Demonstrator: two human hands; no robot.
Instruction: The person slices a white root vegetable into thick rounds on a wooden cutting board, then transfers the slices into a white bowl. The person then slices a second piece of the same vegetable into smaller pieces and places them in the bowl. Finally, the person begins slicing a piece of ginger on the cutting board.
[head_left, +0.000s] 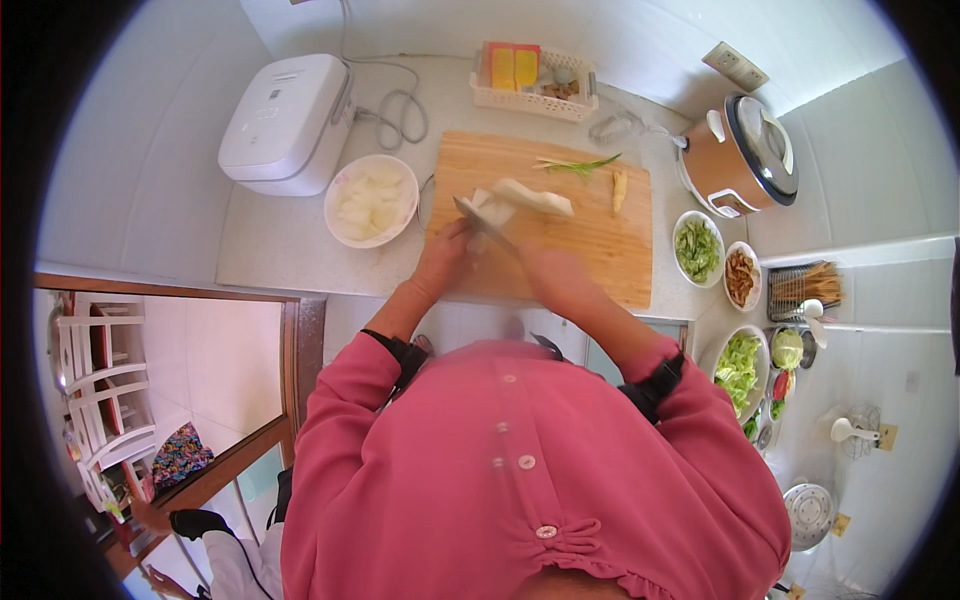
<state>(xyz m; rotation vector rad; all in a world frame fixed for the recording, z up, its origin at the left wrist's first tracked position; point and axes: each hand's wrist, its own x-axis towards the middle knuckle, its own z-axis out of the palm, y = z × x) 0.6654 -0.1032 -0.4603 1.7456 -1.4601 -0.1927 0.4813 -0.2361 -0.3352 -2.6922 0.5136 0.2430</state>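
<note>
My right hand, blurred by motion, grips a kitchen knife whose blade points up and to the left over the wooden cutting board. My left hand is at the board's left front part, its fingertips close beside the blade. Whether those fingers hold a piece is hidden by blur. Just beyond the blade lie long pieces of a peeled white vegetable. Green scallion stalks and a yellowish piece like ginger root rest farther back on the board.
Left of the board stand a bowl of pale vegetable pieces and a white rice cooker. A plastic basket sits behind it. To the right are an electric cooker, chopped greens and browned food. Another person's arm shows lower left.
</note>
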